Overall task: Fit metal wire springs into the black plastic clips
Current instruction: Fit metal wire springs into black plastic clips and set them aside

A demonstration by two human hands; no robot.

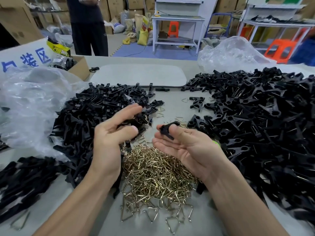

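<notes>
Head view | right hand [185, 149] palm up, fingers [162, 143] and thumb pinching one black clip [167, 129] | left hand [110, 135] fingers [131, 109] half curled over black clip pile [88, 113], grasp unclear | wire springs [153, 171] heaped on bench [56, 193] just below both hands' fingers

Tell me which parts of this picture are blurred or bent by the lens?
Head view: the left hand is motion-smeared at its fingertips; the right hand and black clip are sharper; the table edge bows from the wide-angle lens; light is soft.
</notes>
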